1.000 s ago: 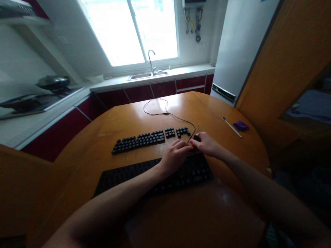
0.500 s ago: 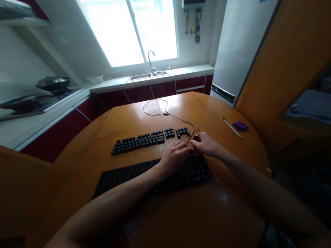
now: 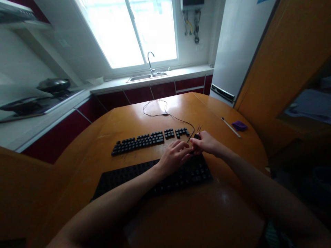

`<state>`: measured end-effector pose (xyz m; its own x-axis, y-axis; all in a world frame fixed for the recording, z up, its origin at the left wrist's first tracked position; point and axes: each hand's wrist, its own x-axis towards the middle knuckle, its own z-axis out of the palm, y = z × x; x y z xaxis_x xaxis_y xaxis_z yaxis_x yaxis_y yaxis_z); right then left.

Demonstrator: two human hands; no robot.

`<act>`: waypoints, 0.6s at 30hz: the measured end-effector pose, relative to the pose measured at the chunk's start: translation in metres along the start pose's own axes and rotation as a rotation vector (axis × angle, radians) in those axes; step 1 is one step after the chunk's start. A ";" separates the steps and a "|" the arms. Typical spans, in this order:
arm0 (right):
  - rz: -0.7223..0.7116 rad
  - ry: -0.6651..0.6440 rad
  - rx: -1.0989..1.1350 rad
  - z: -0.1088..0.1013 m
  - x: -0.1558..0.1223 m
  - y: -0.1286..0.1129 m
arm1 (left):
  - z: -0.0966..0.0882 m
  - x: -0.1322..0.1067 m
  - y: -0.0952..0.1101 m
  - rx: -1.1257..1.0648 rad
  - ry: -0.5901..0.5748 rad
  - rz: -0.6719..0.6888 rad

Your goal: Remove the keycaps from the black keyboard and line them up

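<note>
A black keyboard [image 3: 144, 174] lies on the round wooden table [image 3: 124, 120] in front of me. Beyond it, several loose black keycaps [image 3: 139, 140] are laid out in rows. My left hand [image 3: 173, 155] hovers over the keyboard's far right part with its fingers curled toward my right hand. My right hand [image 3: 207, 144] is closed in a pinch around a small dark tool with thin wire prongs [image 3: 198, 132]. The fingertips of both hands meet above the keyboard's top edge. Whatever sits between them is hidden.
A thin cable [image 3: 165, 113] runs from the keyboard across the table's far side. A white stick [image 3: 230, 126] and a purple cloth [image 3: 239, 125] lie at the right edge. Behind are a counter with sink [image 3: 148, 76], a stove with pan [image 3: 53, 84] and a fridge [image 3: 238, 51].
The fingers of my left hand have lifted and spread a little toward my right hand. My right hand has hardly moved.
</note>
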<state>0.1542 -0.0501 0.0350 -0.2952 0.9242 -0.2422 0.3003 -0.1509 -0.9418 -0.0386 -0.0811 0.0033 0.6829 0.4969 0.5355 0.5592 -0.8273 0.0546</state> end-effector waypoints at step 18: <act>-0.145 0.264 0.127 -0.016 0.015 -0.001 | 0.034 0.032 -0.068 0.095 -0.043 -0.510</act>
<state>0.1636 -0.0307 0.0360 -0.0766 0.9958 -0.0506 0.1518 -0.0385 -0.9877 -0.0389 0.0006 -0.0119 0.3304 0.8425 0.4255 0.8646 -0.4510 0.2214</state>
